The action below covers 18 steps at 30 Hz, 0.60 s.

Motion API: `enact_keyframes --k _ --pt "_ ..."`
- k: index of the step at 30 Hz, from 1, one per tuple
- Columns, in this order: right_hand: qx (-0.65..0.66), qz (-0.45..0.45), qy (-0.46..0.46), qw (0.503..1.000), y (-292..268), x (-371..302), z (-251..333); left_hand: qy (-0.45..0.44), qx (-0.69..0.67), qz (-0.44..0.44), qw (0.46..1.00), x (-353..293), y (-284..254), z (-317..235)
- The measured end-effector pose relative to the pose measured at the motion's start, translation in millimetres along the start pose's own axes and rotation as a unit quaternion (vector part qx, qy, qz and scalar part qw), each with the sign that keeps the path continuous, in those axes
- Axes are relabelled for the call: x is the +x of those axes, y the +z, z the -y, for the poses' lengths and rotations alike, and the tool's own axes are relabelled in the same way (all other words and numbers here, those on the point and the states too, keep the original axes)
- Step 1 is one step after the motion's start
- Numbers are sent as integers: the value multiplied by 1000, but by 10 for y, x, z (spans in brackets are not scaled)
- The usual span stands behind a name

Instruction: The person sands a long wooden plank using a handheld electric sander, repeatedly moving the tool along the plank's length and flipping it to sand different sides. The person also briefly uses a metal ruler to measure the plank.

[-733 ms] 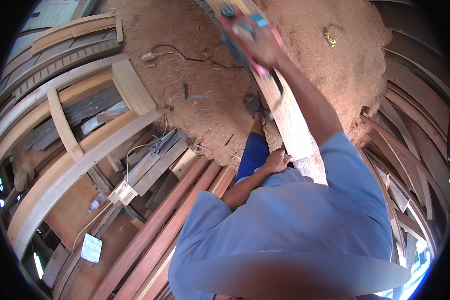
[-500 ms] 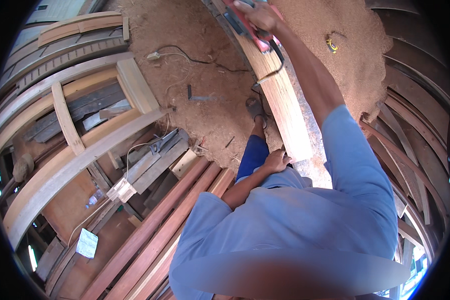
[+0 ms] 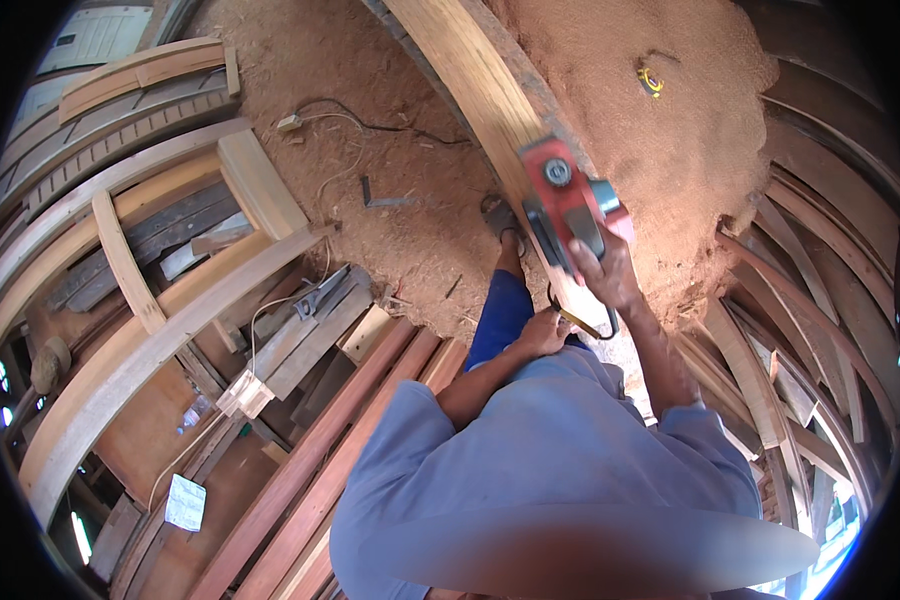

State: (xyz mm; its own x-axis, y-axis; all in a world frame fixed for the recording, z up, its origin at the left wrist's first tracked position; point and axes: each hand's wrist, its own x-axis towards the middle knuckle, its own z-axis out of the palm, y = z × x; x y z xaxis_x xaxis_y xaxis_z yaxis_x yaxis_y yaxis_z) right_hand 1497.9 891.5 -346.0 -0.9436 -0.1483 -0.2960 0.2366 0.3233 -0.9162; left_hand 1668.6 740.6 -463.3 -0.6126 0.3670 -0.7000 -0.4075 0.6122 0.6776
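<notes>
Right hand (image 3: pixel 607 272) closed around the rear handle of a red electric planer (image 3: pixel 567 205); the planer sits flat on the face of a long pale plank (image 3: pixel 490 95) that runs from the upper middle of the view down toward the person's body; left hand (image 3: pixel 544 334) lies near the lower end of the same plank, just beside the planer's black cord, fingers curled, though whether it grips the plank's edge cannot be told from this angle. Person wears a blue shirt (image 3: pixel 550 450) and blue trousers; one foot in a sandal (image 3: pixel 498 213) stands on the sawdust-covered floor (image 3: pixel 390 130) just left of the plank. Heap of sawdust (image 3: pixel 660 160) rises to the right of the plank, with a small yellow object (image 3: pixel 652 80) lying on it. Left of the person: reddish boards (image 3: pixel 340 450) lying side by side, a pale curved timber frame (image 3: pixel 140 330), and a white cable (image 3: pixel 330 120) trailing over the floor. Curved dark timbers (image 3: pixel 810 300) stacked along the right rim.
</notes>
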Motion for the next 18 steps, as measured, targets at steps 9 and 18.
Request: enact_keyframes --k 9,18 --pt "-99 -15 -13 995 428 2867 982 -31 37 88 995 81 21 142" --pt "-28 -29 -70 997 272 3399 1279 -38 97 93 990 71 -54 77"
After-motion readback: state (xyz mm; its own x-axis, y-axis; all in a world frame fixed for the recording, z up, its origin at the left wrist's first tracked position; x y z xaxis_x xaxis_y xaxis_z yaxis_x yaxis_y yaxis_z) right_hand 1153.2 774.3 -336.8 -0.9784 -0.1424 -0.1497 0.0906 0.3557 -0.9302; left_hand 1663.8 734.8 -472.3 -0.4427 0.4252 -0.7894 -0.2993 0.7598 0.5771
